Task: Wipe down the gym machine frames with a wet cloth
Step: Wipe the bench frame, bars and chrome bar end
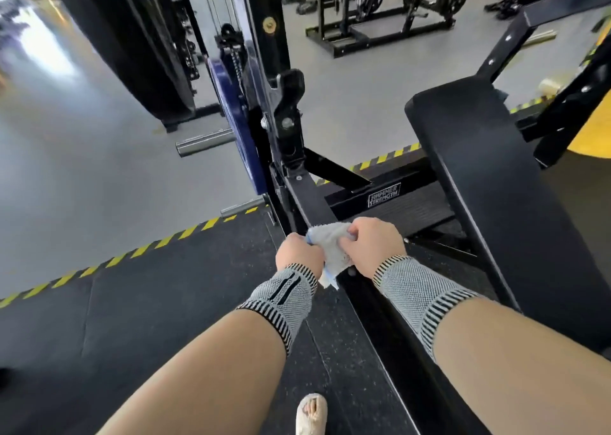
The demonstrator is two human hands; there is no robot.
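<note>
1. Here, left of the grip, a yellow-and-black hazard stripe [139, 251] edges the dark rubber mat [172, 289], with a blue weight plate [236, 127] standing beyond it.
2. The left hand [297, 252], a knitted wrist sleeve [281, 297] behind it, curls its fingers round one end of the pale cloth [330, 252].
3. The bunched cloth hangs between both hands, just above the black frame rail [312, 199] running along the mat.
4. The right hand [372, 244] pinches the cloth's other end, fingers curled tight.
5. Right of the grip, a black padded bench [489, 176] slants upward.
6. Below the grip, a light shoe toe [310, 414] shows.
</note>
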